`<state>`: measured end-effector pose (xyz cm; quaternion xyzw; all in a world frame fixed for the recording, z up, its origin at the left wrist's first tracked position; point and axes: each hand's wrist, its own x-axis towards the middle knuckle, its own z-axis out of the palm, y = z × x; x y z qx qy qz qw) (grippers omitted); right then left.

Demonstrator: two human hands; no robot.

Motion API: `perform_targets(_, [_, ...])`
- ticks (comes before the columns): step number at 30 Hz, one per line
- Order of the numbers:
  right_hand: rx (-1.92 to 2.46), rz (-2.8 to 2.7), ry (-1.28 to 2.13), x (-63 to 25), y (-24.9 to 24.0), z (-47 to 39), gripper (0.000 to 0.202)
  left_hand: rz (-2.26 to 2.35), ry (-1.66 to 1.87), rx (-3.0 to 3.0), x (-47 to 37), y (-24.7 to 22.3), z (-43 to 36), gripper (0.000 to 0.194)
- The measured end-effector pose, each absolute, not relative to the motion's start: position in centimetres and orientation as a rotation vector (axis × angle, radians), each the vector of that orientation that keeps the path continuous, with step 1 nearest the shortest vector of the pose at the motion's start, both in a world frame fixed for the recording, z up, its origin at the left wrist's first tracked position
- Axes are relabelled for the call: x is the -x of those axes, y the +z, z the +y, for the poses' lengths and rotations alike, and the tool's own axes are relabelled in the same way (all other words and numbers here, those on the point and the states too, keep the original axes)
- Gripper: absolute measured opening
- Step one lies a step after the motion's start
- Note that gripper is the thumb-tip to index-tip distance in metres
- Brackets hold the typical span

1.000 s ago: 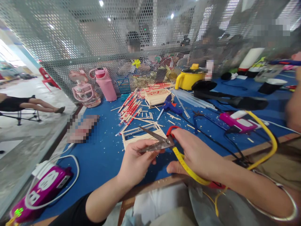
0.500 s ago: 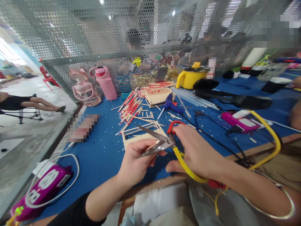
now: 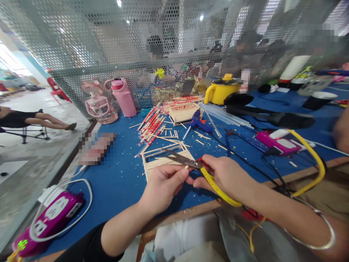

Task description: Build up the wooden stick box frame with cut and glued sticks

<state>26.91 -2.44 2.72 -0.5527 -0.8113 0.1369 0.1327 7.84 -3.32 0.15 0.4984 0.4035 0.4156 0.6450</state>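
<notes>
Where the blue counter opens into bare room, between the purple power strip near its left edge and our left hand, that hand angles inward from the front, pinching a small wooden stick near the stick frame. Our scissors, blades nearly closed, point leftward and slightly away from us, tips over the frame, while our right hand reaches in from the right, gripping their red handles, with black cords hemming its right side.

Red-handled scissors, blades nearly closed, tilt beside 1 pale stick.
</notes>
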Motion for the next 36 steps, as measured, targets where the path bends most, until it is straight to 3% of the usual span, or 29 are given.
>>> perform_targets(3, [1.825,-2.265,0.226,-28.6,2.4,-2.0,0.045,0.946,0.88,-1.174,-7.8,0.5,-3.4,0.034])
perform_targets(7, [2.048,-2.321,-0.098,-32.2,1.5,-0.6,0.049,0.934,0.742,-1.491,-7.6,1.2,-3.9,0.021])
perform_targets(15, [2.18,-2.452,0.518,-33.4,1.9,1.9,0.042,0.833,0.479,-1.827,-7.4,2.0,-4.3,0.035])
perform_targets(21, [2.157,-2.609,0.076,-31.3,3.6,4.8,0.05,1.037,0.547,-2.005,-6.3,4.2,-2.9,0.029])
perform_targets(24, [1.937,-2.718,-0.002,-29.8,5.8,5.9,0.049,1.244,0.655,-2.152,-5.3,5.1,-1.3,0.034])
perform_targets(29, [1.019,-2.765,0.469,-26.4,7.6,5.1,0.029,1.398,0.772,-2.356,-4.0,4.7,1.1,0.034])
perform_targets(36, [0.937,-2.652,0.493,-25.2,4.1,5.8,0.021,1.197,0.893,-2.566,-4.3,2.5,1.7,0.026])
